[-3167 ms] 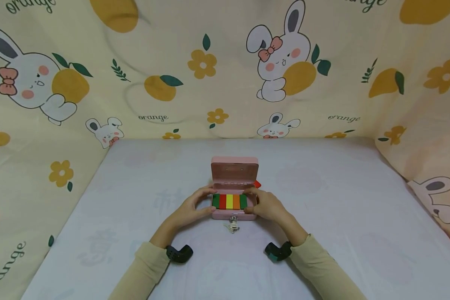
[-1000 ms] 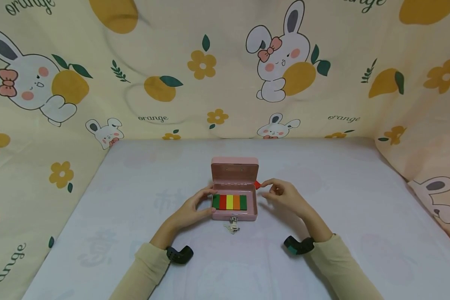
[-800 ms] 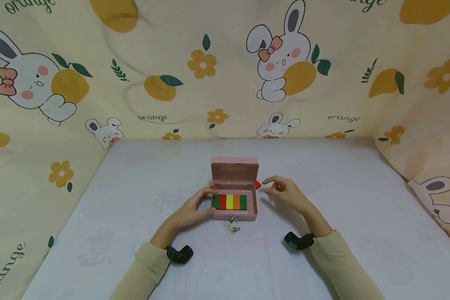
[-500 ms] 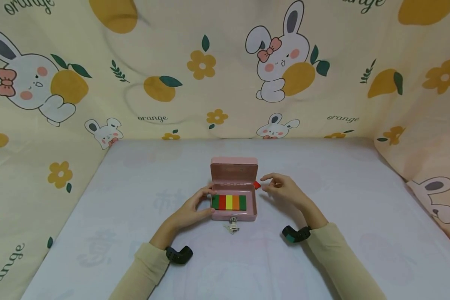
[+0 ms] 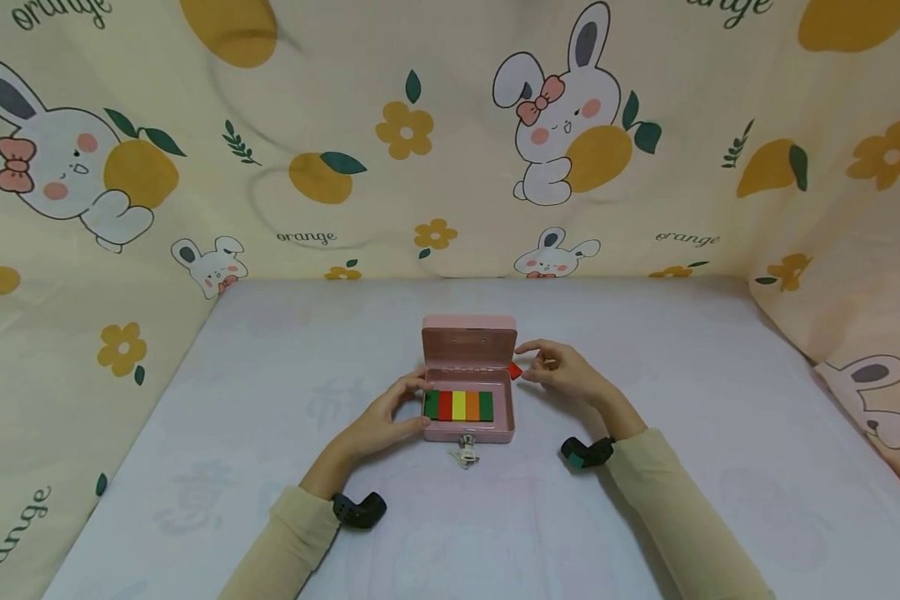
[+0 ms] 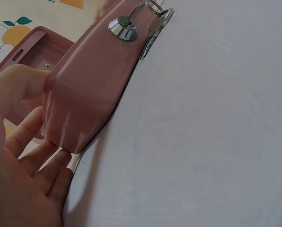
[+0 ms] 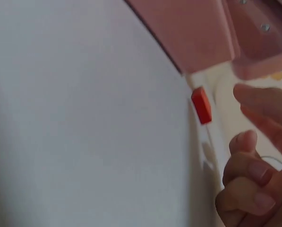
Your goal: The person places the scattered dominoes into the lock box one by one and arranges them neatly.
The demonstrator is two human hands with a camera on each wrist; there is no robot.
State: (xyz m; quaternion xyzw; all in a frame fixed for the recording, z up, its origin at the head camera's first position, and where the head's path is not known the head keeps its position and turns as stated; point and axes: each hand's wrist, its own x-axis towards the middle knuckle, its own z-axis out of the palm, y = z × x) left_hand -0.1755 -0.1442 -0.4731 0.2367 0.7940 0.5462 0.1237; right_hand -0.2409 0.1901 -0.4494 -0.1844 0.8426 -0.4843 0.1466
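A pink metal cash box (image 5: 468, 429) stands with its lid (image 5: 468, 346) raised and keys (image 6: 155, 30) hanging from its front lock. Inside lies a row of coloured blocks (image 5: 459, 406): green, red, yellow, orange and green. My left hand (image 5: 382, 417) holds the box's left end, thumb at the front rim and fingers against the side. A red block (image 7: 201, 105) lies on the table behind the box's right rear corner, partly hidden in the head view. My right hand (image 5: 566, 372) hovers just right of that block, thumb and index finger apart, the other fingers bent, nothing held.
White cloth covers the table (image 5: 450, 533). A printed rabbit-and-orange curtain (image 5: 450, 125) rises along the back and both sides. Each wrist wears a black camera mount, on the left (image 5: 360, 509) and on the right (image 5: 587, 452).
My right hand has let go of the box's right side and gone right and back, then edged farther back toward the red block. The left hand stays on the box.
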